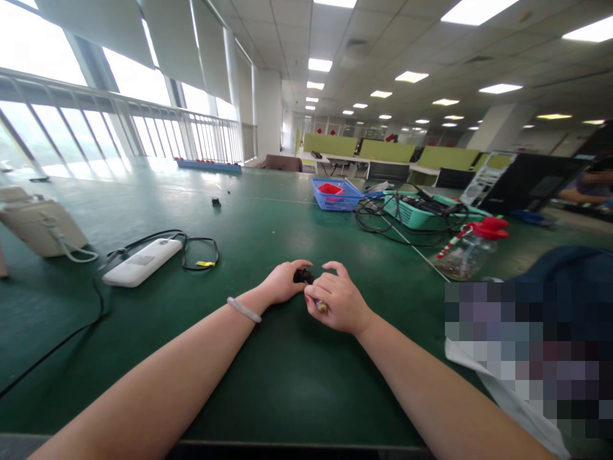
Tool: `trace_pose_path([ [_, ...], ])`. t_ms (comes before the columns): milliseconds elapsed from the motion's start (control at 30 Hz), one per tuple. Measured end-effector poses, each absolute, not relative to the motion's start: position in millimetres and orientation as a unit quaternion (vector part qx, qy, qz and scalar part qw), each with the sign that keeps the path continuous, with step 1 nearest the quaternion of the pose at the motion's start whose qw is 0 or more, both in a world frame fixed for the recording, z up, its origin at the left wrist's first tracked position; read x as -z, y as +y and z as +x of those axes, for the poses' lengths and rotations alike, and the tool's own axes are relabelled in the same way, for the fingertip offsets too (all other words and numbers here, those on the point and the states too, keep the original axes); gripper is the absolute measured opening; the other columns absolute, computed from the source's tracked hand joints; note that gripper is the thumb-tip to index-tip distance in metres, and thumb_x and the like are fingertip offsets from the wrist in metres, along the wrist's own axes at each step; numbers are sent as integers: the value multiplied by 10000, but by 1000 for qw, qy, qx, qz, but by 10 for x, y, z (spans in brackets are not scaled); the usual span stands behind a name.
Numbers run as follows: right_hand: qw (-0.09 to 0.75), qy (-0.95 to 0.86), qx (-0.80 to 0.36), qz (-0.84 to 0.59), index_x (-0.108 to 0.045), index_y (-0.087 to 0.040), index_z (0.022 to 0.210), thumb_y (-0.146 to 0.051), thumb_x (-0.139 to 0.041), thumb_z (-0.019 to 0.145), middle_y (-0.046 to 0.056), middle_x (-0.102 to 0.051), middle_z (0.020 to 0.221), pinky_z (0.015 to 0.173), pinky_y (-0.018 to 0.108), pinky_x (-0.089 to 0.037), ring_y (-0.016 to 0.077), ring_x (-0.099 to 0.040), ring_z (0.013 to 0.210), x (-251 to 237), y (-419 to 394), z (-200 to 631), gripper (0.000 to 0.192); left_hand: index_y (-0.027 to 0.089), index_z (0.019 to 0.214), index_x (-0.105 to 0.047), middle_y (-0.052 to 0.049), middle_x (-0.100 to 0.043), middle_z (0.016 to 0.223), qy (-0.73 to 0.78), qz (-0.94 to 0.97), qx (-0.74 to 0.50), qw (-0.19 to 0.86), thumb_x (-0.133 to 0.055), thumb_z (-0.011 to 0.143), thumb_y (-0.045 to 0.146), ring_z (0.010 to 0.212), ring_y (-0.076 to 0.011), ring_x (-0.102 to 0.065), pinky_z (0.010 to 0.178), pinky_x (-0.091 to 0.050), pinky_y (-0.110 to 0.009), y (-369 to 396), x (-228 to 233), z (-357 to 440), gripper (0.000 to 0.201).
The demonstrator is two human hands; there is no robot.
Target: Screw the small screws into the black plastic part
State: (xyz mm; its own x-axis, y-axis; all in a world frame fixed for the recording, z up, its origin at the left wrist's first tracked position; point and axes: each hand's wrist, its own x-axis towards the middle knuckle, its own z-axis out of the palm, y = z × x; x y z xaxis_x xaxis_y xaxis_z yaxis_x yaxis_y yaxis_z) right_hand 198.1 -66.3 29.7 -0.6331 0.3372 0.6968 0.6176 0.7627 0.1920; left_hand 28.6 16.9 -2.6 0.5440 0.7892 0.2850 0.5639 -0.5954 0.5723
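Observation:
My left hand [282, 281] rests on the green table [268, 377] and pinches a small black part [302, 276] between thumb and fingers. A pale bangle sits on that wrist. My right hand [338, 300] is curled right beside it, gripping a thin tool with a yellowish handle [320, 306] whose tip points at the black part. The two hands touch over the part, which is mostly hidden by my fingers.
A white box with a black cable [141, 260] lies to the left, a beige device [41, 223] farther left. A blue basket [335, 195], a teal basket with cables [421, 214] and a red-capped bottle [467, 252] stand at the right. A person sits far right.

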Motion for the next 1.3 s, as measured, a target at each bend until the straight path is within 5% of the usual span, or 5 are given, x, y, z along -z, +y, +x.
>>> trace_pose_path([
  [333,332,-862,248,-290,-613,-207,789,-209,-526,856,-7,-623,668,972,435,-360,144,-535,646,-320,-673,2019,110,219,1268,-571,-65,-703,1151,408,850,-266,204,-685,727,226,1024,-242,-663,918,-514,-346,164,39,277,553],
  [600,405,-811,135,-400,-603,-222,808,-210,-500,880,-1,-699,775,962,400,-361,156,-614,712,-268,-561,2111,126,204,1318,-531,-93,-676,1220,417,842,-267,215,-747,707,259,1085,-272,-645,966,-493,-375,153,14,276,650],
  [1033,491,-691,-36,-528,-648,-213,705,-398,-424,950,27,-658,652,615,294,-441,185,-611,619,-224,-445,2299,380,244,1417,-416,-40,-714,1165,395,842,-257,263,-766,683,235,1107,-241,-650,1027,-459,-359,162,19,255,813],
  [1300,474,-722,-89,-496,-630,-215,748,-407,-421,962,8,-631,642,598,271,-442,165,-601,604,-176,-433,2233,355,257,1378,-476,-40,-727,1134,401,840,-256,261,-773,685,219,1079,-240,-663,1002,-474,-359,164,16,263,755],
])
